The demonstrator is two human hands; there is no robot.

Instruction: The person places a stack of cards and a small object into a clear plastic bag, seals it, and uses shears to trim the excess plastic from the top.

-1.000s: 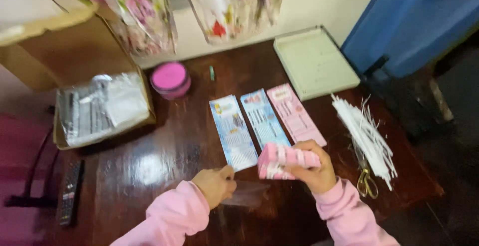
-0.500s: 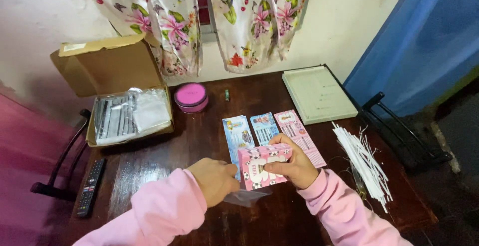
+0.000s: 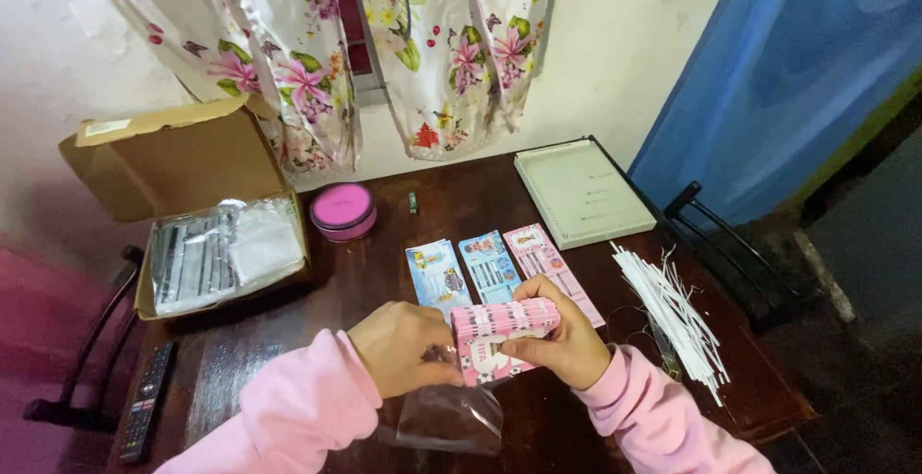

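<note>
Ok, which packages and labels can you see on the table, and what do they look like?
Pink card stack: held by the right hand.
Clear plastic bag: at the left hand.
Three flat printed packs: side by side mid-table, two blue, one pink.
Cardboard box: back left, open, with plastic-wrapped items and a pale label on the flap.

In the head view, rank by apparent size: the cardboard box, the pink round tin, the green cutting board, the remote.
1. cardboard box
2. green cutting board
3. remote, long but narrow; close to the tin in area, so unsure
4. pink round tin
</note>
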